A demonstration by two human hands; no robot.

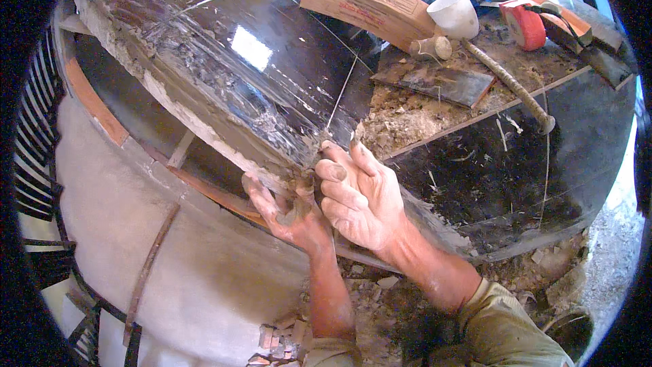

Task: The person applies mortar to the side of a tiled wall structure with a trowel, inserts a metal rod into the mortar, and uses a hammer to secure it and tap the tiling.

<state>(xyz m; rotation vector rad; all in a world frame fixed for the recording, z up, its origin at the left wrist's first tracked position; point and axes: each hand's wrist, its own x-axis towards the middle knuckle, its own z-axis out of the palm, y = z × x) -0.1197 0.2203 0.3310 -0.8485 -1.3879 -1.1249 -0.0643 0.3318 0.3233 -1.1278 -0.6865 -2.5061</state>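
Note:
At the near corner of a glossy black slab (272, 41), both bare, dust-coated hands work close together. My left hand (299, 224) cups below the slab's edge, and a grey smear of wet mortar (296, 212) shows in its palm. Curled fingers close my right hand (363, 200) right beside the corner, thumb and forefinger pointing up toward it. Whatever those fingers grip is hidden. A thick, rough bed of grey mortar (197, 119) runs along the slab's left edge and ends by the left hand's fingertips.
On the right-hand surface lie a hammer (509, 85), a cut piece of dark tile (448, 85), a white cup (454, 15), a red tape measure (523, 26) and a long cardboard box (367, 3). Broken rubble (387, 292) lies below. A pale curved wall (204, 265) stands left.

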